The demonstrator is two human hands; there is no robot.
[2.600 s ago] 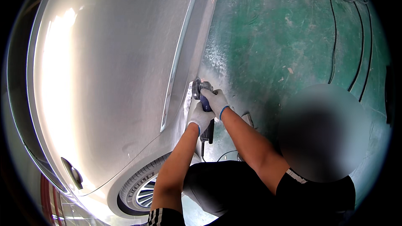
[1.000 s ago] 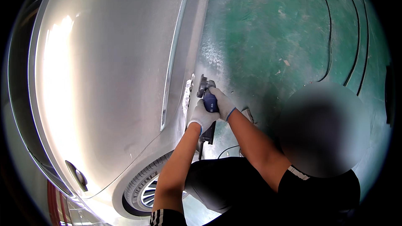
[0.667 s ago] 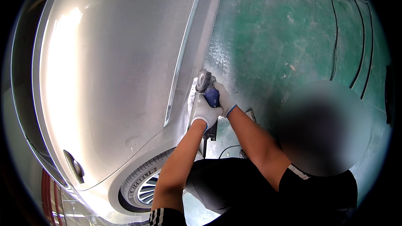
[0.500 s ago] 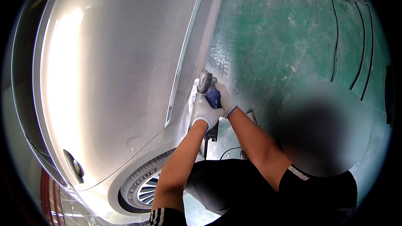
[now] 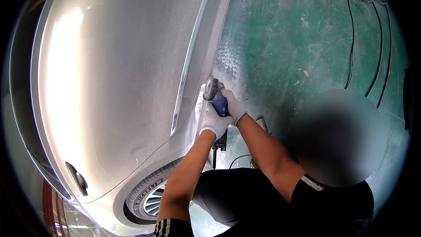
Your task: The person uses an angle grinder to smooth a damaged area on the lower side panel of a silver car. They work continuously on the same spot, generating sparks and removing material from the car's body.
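Observation:
A blue and black angle grinder (image 5: 220, 105) is held in both of my white-gloved hands, low beside the car. My left hand (image 5: 214, 123) wraps round the near part of its body. My right hand (image 5: 234, 106) grips it from the right, close behind the head. The grinder's round grey disc (image 5: 211, 88) faces the car's lower sill (image 5: 213, 48), next to a whitish, sanded-looking patch (image 5: 198, 109). Whether the disc touches the metal, I cannot tell. A black cord (image 5: 214, 159) runs back from the grinder's rear end toward me.
The silver car door (image 5: 131, 61), with a handle (image 5: 77, 178) and a bright trim strip (image 5: 190, 57), fills the left. A rear wheel (image 5: 153, 197) sits close to my left forearm. Pale dust (image 5: 230, 57) lies on the green floor; dark cables (image 5: 379, 48) cross it at right.
The whole view has shifted slightly, with the car a little farther left. Both hands keep their hold on the grinder, which stays beside the sill.

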